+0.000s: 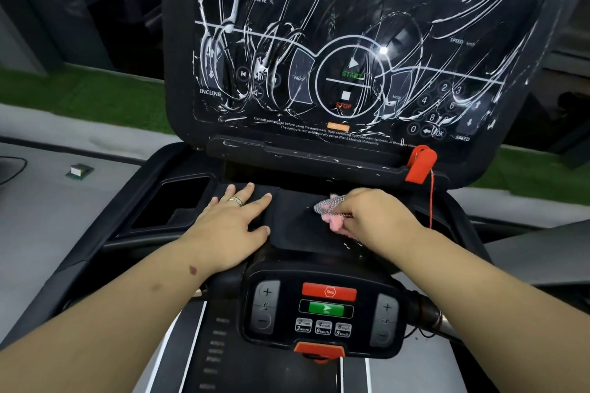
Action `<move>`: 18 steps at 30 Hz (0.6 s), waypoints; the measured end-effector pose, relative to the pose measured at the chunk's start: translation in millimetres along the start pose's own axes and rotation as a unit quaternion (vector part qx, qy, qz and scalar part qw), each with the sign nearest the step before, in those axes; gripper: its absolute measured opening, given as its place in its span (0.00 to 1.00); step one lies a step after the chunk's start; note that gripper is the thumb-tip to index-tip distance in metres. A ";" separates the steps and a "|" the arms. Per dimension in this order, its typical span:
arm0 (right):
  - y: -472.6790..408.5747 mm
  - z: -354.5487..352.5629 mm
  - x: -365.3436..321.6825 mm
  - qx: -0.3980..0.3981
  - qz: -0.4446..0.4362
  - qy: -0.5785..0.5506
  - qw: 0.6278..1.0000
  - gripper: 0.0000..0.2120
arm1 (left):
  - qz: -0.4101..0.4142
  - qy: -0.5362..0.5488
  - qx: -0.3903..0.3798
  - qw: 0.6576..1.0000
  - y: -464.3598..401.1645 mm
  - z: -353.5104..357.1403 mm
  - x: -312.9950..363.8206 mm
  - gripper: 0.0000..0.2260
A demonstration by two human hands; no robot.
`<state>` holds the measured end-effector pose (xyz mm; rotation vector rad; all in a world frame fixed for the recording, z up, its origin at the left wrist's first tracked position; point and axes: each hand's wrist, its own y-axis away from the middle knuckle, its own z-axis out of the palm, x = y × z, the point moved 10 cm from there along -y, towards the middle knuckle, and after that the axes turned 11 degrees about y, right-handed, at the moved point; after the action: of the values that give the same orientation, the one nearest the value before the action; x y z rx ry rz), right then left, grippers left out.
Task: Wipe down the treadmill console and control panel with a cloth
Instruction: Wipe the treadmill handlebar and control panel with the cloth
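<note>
The black treadmill console (pixel 351 41) fills the top of the view, its glossy display streaked with white foam swirls. Below it a flat black shelf (pixel 297 223) lies between the display and the lower control panel (pixel 325 309) with a red Stop and a green start button. My right hand (pixel 370 217) grips a bunched pink and checked cloth (pixel 332 210) and presses it on the shelf's right part. My left hand (pixel 233 226), a ring on one finger, rests flat with fingers spread on the shelf's left part.
A red safety clip (pixel 419 162) with a thin cord hangs at the console's lower right. An open cup recess (pixel 178 201) sits left of the shelf. A small green and white object (pixel 79 171) lies on the grey floor at left. Green turf runs behind.
</note>
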<state>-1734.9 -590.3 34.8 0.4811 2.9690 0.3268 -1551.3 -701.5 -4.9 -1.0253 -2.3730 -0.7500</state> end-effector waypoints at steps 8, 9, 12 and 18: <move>-14.1 9.9 -58.2 -0.016 -0.103 0.042 0.994 0.23 | 0.000 0.000 0.001 1.000 0.7 -0.9 0.5 0.30; -13.4 7.1 -49.8 -0.030 -0.086 0.035 0.995 0.24 | 0.001 0.001 0.000 1.000 1.0 -0.8 0.6 0.29; -6.5 8.6 -20.8 -0.056 -0.024 0.091 0.994 0.21 | 0.001 0.007 0.000 1.000 1.5 -0.9 0.0 0.29; -20.9 17.6 -32.9 -0.045 -0.003 0.037 0.998 0.18 | 0.000 0.005 0.000 1.000 1.7 -0.2 -0.8 0.29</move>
<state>-1707.5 -617.0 15.5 0.4584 3.0091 0.4866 -1549.5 -701.1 -4.8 -1.0185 -2.3646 -0.7523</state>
